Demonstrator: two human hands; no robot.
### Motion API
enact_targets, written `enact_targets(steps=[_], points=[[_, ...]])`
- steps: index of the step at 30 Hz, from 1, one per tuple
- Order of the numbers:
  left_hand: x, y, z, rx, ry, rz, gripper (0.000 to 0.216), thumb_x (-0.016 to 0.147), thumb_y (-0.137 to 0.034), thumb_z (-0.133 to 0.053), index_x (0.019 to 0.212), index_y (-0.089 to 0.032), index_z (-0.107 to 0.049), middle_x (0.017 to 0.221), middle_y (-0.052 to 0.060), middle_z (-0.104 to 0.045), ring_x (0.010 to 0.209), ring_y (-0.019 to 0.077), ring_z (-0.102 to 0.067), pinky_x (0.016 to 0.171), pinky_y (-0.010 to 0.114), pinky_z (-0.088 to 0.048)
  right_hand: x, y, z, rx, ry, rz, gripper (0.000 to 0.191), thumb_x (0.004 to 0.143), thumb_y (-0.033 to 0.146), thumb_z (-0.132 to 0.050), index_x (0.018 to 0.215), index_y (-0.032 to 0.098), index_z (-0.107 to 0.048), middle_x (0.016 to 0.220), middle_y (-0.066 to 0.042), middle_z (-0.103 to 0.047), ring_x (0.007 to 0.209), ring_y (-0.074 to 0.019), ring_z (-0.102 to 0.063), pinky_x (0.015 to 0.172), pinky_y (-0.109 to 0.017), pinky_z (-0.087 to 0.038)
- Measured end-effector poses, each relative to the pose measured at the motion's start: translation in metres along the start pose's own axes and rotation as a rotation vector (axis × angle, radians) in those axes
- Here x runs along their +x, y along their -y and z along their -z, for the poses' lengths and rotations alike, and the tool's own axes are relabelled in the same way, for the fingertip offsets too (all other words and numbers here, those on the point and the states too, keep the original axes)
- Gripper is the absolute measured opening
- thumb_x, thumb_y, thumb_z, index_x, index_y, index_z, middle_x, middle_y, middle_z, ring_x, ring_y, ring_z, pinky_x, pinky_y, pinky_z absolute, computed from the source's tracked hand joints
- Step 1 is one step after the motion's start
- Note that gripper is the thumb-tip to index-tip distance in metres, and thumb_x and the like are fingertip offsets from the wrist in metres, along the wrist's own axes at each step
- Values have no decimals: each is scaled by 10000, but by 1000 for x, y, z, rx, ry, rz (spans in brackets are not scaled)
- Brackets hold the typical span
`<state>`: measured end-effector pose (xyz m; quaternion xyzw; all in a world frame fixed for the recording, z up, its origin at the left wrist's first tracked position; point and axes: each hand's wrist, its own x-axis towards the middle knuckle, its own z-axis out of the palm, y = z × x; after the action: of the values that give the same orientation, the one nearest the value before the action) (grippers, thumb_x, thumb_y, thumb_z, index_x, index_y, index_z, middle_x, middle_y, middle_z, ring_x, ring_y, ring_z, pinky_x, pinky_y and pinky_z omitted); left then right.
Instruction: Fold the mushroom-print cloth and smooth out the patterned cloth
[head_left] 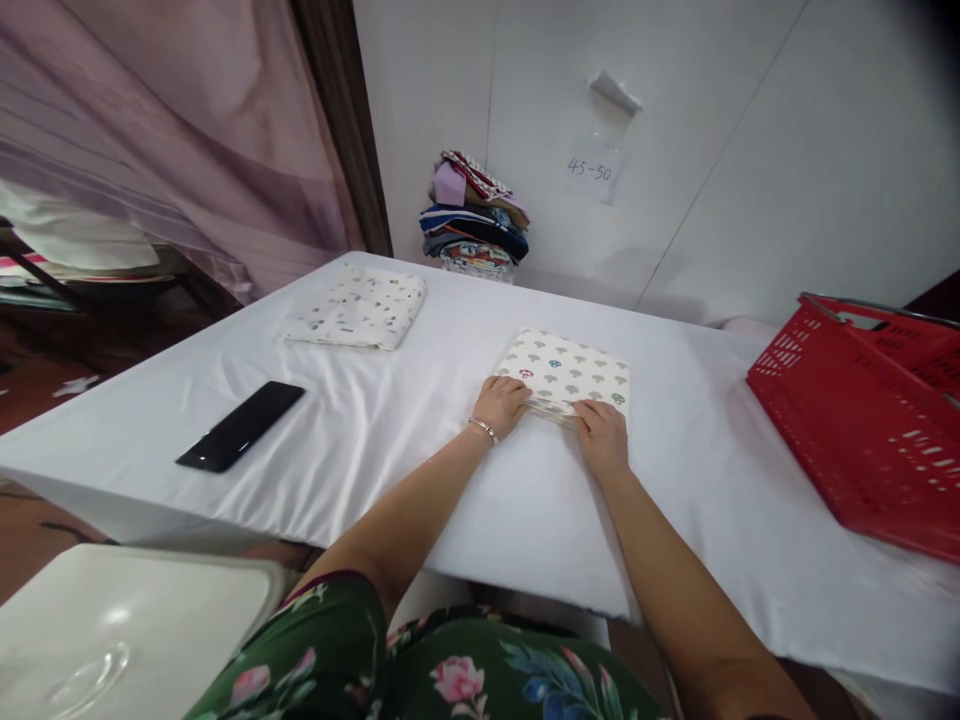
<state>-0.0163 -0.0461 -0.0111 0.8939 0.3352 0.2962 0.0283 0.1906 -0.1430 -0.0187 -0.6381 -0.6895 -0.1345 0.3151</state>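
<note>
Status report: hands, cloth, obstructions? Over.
Left hand, right hand on cloth, near edge. Cloth folded, lying on table. Red basket off right, likely not obstructing.

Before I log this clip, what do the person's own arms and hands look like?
Both are ungloved. The left hand has a slim, silvery bracelet at the wrist; the right hand shows no jewellery. The left sleeve is short, green and floral-printed, with a dark purplish edge; the right sleeve cannot be made out.
</note>
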Motion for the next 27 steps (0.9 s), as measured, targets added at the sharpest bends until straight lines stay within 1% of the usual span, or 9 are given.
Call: enact_targets(steps=[5, 9, 11, 16, 21, 24, 27], points=[[0, 0, 1, -12, -4, 15, 194, 820, -270, -530, 989, -252, -624, 1034, 27, -632, 1009, 191, -519, 927, 388, -312, 0, 6, 3, -9, 47, -39, 256, 875, 240, -431, 1046, 228, -621, 1061, -52, -598, 1004, -201, -478, 879, -344, -319], [2, 0, 0, -16, 12, 56, 167, 837, -294, -513, 944, -262, -637, 1009, 21, -640, 992, 191, -527, 931, 397, -306, -1, 8, 5, -20, 86, -14, 290, 852, 305, -480, 1107, 231, -597, 1145, -68, -565, 1063, -227, -454, 913, -376, -300], [2, 0, 0, -21, 12, 60, 163, 838, -295, -514, 938, -265, -639, 1004, 18, -642, 992, 191, -527, 932, 399, -303, -1, 8, 6, -29, 88, -11, 300, 857, 292, -469, 1127, 237, -587, 1162, -65, -560, 1077, -225, -451, 919, -376, -300], [2, -1, 3, -21, 7, 71, 140, 818, -277, -546, 914, -260, -647, 988, 10, -650, 983, 190, -526, 943, 403, -294, 2, 7, 4, -51, 66, -2, 287, 880, 204, -412, 1083, 231, -614, 1128, -43, -599, 1070, -189, -483, 897, -341, -318], [0, -4, 7, -6, 20, 93, 114, 814, -253, -553, 873, -262, -651, 978, 5, -649, 992, 195, -514, 934, 422, -297, -3, 10, 3, -48, 103, 26, 281, 877, 211, -417, 1069, 222, -622, 1144, -40, -600, 1084, -186, -491, 895, -351, -332], [-3, -4, 7, -20, 25, 102, 130, 807, -218, -557, 884, -272, -647, 983, 0, -644, 1006, 190, -504, 959, 433, -277, -3, 12, 8, -2, 146, -17, 295, 859, 233, -430, 1084, 224, -620, 1184, -51, -582, 1114, -206, -486, 927, -388, -342], [-6, -4, 8, -27, 10, 103, 146, 811, -199, -546, 892, -272, -643, 973, -6, -644, 1000, 181, -500, 972, 429, -267, 10, 16, 16, 86, 189, -108, 327, 853, 340, -452, 1115, 220, -609, 1229, -66, -554, 1155, -226, -470, 941, -403, -372]])
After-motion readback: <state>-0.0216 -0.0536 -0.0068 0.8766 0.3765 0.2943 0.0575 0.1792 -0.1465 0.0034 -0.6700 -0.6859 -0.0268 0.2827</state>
